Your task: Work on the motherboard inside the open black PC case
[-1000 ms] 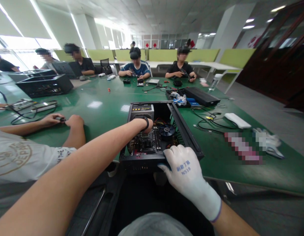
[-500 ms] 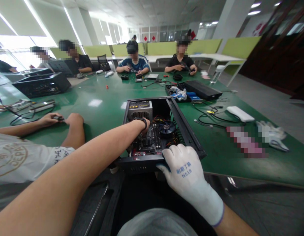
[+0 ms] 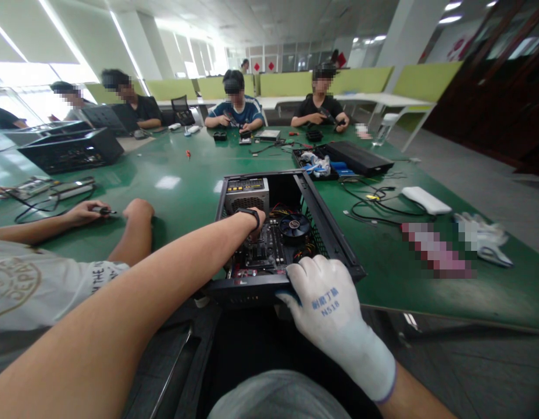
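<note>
An open black computer case [image 3: 334, 233] lies on its side in front of me, its near end at the table edge. My right hand [image 3: 321, 285], in a white work glove, grips the near rim with the fingers over the top and the thumb below. My left hand [image 3: 257, 220], bare with a black band at the wrist, reaches down inside, between the power supply [image 3: 247, 195] and the motherboard [image 3: 263, 250]. Its fingers are hidden, so what it touches does not show. A round cooling fan [image 3: 295, 226] sits right of it.
On the right lie black cables [image 3: 369, 203], a white box-like object [image 3: 426, 201] and white gloves [image 3: 482, 241]. A black tray [image 3: 341, 160] stands behind the case. A co-worker's hands [image 3: 95, 212] rest at the left. Other people sit across the green table [image 3: 173, 163].
Both of my hands stay in the same places on and in the case. The view shifts very slightly. Beside me, the co-worker's hands have moved a little.
</note>
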Demonstrator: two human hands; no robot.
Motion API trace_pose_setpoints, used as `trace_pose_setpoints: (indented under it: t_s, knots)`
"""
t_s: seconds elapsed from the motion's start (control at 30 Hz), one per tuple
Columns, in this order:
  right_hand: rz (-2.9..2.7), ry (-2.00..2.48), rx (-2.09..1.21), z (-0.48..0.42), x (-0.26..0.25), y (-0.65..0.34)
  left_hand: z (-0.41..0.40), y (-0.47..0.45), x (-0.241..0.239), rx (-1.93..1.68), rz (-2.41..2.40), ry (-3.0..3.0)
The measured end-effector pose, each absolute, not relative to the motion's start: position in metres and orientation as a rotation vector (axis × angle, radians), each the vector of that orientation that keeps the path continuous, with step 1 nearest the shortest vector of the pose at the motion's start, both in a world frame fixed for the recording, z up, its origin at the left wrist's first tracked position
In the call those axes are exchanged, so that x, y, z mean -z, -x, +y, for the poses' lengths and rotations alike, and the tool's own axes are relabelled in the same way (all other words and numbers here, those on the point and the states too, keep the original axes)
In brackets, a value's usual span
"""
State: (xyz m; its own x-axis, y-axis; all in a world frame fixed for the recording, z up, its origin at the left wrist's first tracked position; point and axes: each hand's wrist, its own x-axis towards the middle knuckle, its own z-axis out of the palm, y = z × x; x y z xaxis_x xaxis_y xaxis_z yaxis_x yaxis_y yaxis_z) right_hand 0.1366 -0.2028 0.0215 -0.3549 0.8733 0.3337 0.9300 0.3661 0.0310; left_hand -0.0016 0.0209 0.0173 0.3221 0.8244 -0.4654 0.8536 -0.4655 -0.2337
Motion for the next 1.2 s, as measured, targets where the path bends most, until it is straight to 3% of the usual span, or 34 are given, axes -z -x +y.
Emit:
trace_pose_setpoints:
  t_s: [1.2]
  knots:
    - [-2.337,1.574,0.340,-0.2039,-0.0230,-0.1356,0.0178,0.0038,-0.0208,0.867,1.571,-2.568]
